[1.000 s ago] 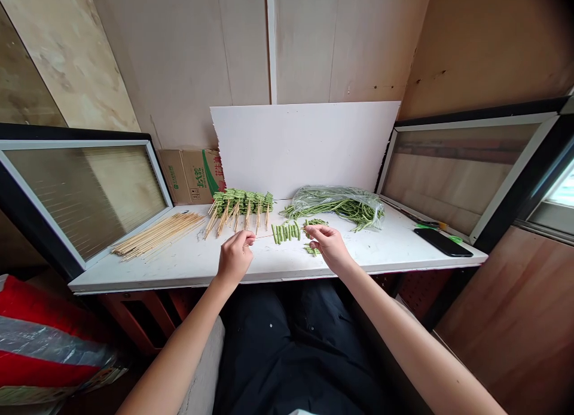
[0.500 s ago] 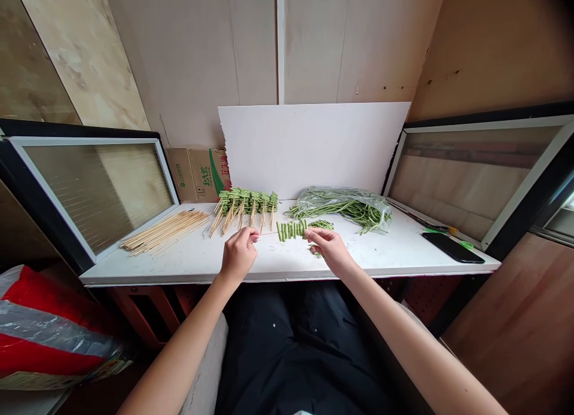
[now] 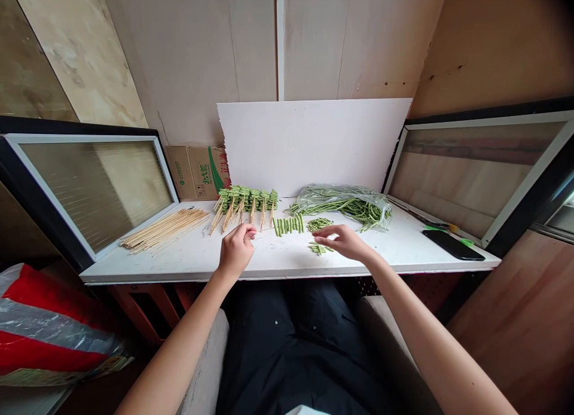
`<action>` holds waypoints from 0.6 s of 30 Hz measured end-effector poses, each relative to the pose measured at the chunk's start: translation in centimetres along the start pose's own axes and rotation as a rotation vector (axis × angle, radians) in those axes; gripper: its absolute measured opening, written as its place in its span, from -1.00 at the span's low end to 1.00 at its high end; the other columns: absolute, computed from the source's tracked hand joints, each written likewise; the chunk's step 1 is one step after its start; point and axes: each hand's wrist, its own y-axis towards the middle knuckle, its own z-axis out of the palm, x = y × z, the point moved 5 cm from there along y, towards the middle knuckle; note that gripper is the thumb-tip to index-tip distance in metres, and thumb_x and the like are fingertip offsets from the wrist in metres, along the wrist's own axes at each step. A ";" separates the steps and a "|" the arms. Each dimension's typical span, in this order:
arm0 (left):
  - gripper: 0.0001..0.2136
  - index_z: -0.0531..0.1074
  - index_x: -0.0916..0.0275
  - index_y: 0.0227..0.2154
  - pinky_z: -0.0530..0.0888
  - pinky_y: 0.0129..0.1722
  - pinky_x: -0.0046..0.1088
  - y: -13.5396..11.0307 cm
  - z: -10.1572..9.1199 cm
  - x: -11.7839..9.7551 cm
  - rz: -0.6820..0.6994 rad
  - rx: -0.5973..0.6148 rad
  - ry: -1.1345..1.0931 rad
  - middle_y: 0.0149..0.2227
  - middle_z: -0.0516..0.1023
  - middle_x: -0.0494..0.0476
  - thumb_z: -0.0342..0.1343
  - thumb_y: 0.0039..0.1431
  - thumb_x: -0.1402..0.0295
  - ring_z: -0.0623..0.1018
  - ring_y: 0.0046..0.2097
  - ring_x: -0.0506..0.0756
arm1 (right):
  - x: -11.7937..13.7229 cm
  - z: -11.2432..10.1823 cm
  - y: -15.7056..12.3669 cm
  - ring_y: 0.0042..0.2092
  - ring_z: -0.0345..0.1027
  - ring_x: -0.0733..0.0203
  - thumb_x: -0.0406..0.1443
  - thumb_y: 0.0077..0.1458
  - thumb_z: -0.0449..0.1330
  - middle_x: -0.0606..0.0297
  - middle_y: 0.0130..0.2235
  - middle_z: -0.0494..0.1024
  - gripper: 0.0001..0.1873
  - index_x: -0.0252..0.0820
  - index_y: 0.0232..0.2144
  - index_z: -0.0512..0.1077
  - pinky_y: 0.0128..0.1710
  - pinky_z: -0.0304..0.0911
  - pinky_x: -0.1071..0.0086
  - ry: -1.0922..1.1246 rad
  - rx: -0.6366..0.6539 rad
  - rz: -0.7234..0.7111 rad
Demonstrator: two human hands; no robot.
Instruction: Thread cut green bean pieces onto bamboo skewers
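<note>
My left hand [image 3: 237, 246] is closed around one end of a thin bamboo skewer. Short green bean pieces [image 3: 288, 225] are threaded side by side along that skewer, held above the table. To their right, my right hand [image 3: 343, 241] is off the skewer, fingers stretched out and slightly parted, above loose cut bean pieces [image 3: 319, 248]. Another small heap of cut bean pieces [image 3: 319, 223] lies just behind those fingers. Whether the right fingertips touch any piece cannot be made out.
Finished bean skewers [image 3: 249, 198] are stacked at the back, sticks facing me. Bare bamboo skewers [image 3: 164, 228] lie at left. A clear bag of long green beans [image 3: 345, 204] sits back right. A black phone [image 3: 452, 245] rests near the right end of the white table [image 3: 269, 268].
My right hand has let go of the beaded end of the skewer and moved right, over the cut pieces. My left hand keeps hold of the skewer, almost unmoved.
</note>
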 end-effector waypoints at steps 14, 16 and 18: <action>-0.80 0.50 0.18 -0.27 0.52 -0.27 -0.44 -0.4 0.8 0.3 0.024 0.082 -0.029 -0.37 0.65 0.08 0.01 0.27 0.57 0.66 -0.29 0.12 | -8.8 -1.6 0.0 -0.22 0.50 -0.06 0.01 0.05 0.39 0.04 -0.26 0.71 -0.67 -0.11 -0.41 0.71 -0.21 0.34 0.20 -0.350 -0.095 0.112; -0.79 0.50 0.18 -0.27 0.51 -0.27 -0.44 -0.3 0.7 0.3 0.023 0.070 -0.037 -0.38 0.64 0.07 0.01 0.26 0.57 0.65 -0.31 0.11 | -7.7 -1.7 0.1 -0.18 0.52 -0.07 0.10 0.02 0.41 0.06 -0.25 0.70 -0.58 -0.11 -0.36 0.70 -0.20 0.36 0.19 -0.123 -0.155 0.124; -0.81 0.50 0.18 -0.28 0.50 -0.28 -0.43 -0.3 0.6 0.1 0.010 0.053 -0.045 -0.40 0.63 0.06 0.02 0.27 0.56 0.64 -0.34 0.10 | -6.2 -1.4 0.3 -0.15 0.52 -0.02 0.16 0.00 0.41 0.11 -0.22 0.69 -0.49 -0.09 -0.24 0.69 -0.22 0.38 0.23 0.226 -0.200 0.146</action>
